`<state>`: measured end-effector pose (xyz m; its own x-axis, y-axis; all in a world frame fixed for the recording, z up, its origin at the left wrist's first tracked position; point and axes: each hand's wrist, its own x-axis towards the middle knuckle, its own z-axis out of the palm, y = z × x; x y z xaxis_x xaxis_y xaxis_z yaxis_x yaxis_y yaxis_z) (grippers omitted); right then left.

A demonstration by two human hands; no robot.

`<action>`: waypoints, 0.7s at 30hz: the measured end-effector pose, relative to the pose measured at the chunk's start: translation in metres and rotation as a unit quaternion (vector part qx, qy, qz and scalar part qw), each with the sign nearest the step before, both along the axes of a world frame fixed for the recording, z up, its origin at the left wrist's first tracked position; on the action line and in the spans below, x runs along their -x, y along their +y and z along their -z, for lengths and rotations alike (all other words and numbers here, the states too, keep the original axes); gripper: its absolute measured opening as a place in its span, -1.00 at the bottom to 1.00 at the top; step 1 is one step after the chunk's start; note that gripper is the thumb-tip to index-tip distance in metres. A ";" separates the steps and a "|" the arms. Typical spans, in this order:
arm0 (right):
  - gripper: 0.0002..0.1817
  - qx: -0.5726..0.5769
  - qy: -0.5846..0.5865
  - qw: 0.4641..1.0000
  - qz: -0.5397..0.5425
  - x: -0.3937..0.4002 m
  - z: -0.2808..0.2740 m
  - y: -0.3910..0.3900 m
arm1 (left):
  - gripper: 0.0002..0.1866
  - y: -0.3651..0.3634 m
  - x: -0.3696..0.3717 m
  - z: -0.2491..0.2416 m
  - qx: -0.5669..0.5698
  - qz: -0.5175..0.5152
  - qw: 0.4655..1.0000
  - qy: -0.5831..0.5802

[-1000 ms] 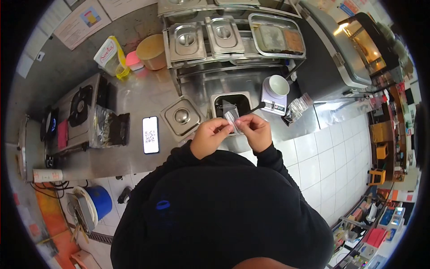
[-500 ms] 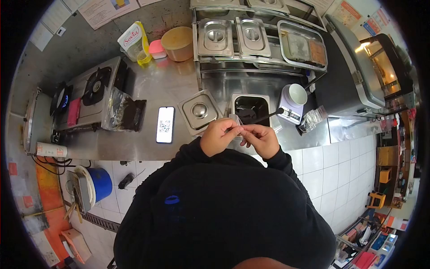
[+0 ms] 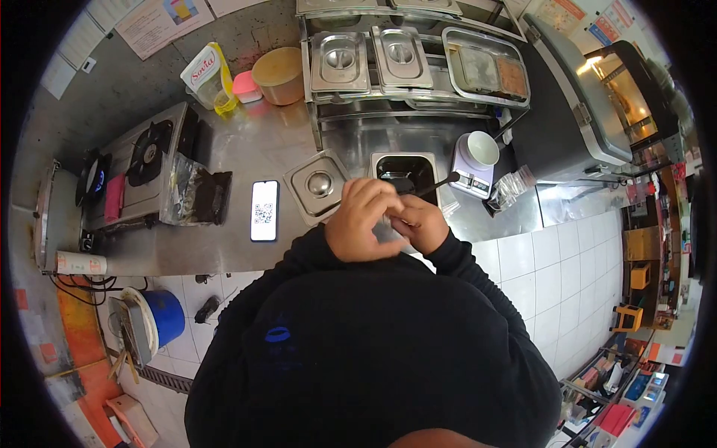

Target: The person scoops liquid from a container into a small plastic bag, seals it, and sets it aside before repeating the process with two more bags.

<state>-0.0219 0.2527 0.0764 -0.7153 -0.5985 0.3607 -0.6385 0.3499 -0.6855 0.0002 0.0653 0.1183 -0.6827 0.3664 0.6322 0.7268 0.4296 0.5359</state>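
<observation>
My left hand and my right hand are pressed together in front of my chest, at the near edge of the steel counter. Both are closed on a small clear plastic bag, which the fingers almost wholly hide. Just beyond the hands an open steel pan holds something dark, and a black spoon handle sticks out of it to the right. The pan's lid lies on the counter to its left.
A white cup sits on a small scale right of the pan, beside a pile of clear bags. A phone, a dark food bag and a gas stove lie to the left. Lidded pans fill the rack behind.
The hands have closed together and my left hand now covers the small bag, which stood up between the fingertips before. The view has shifted slightly.
</observation>
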 end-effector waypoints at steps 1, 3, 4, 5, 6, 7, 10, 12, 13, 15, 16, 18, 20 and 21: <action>-0.73 0.054 -0.007 0.999 -0.001 0.001 0.002 -0.001 | -0.53 0.002 0.002 0.000 0.021 -0.010 1.000 0.006; -0.71 0.025 0.026 0.999 0.001 0.006 -0.006 0.001 | -0.42 0.004 0.006 0.008 0.049 -0.013 0.999 -0.008; -0.71 0.009 0.042 0.999 0.000 0.008 -0.012 0.002 | -0.39 0.004 0.008 0.014 0.056 -0.007 0.998 -0.026; -0.69 -0.002 0.058 0.998 0.016 0.011 -0.015 0.000 | -0.40 0.002 0.013 0.030 0.050 0.015 0.996 -0.066; -0.70 -0.003 0.051 0.999 0.013 0.012 -0.014 0.001 | -0.41 0.000 0.016 0.036 0.044 0.038 0.993 -0.106; -0.71 -0.004 0.046 0.999 0.010 0.014 -0.013 0.001 | -0.45 -0.001 0.018 0.043 0.047 0.039 0.990 -0.130; -0.73 -0.014 0.058 0.998 0.004 0.039 -0.002 0.013 | -0.51 -0.006 0.026 0.052 0.018 -0.001 0.990 -0.141; -0.74 -0.036 0.132 0.991 0.011 0.074 0.014 0.028 | -0.61 -0.015 0.044 0.095 -0.080 -0.004 0.972 -0.219; -0.73 -0.117 0.120 0.986 0.024 0.088 0.028 0.038 | -0.65 -0.018 0.051 0.113 -0.129 -0.005 0.958 -0.257; -0.71 -0.272 0.143 0.950 0.051 0.097 0.051 0.052 | -0.71 -0.019 0.055 0.115 -0.289 0.018 0.819 -0.496; -0.74 -0.365 0.151 0.918 0.020 0.099 0.057 0.054 | -0.72 -0.018 0.055 0.110 -0.358 0.029 0.716 -0.598; -0.80 -0.539 0.162 0.826 -0.042 0.104 0.065 0.056 | -0.62 -0.008 0.054 0.117 -0.455 0.039 0.652 -0.605; -0.86 -0.539 0.208 0.813 -0.066 0.104 0.071 0.056 | -0.59 -0.002 0.075 0.150 -0.523 0.039 0.571 -0.631; -0.85 -0.524 0.224 0.818 -0.075 0.103 0.066 0.054 | -0.55 0.004 0.079 0.145 -0.514 0.047 0.588 -0.623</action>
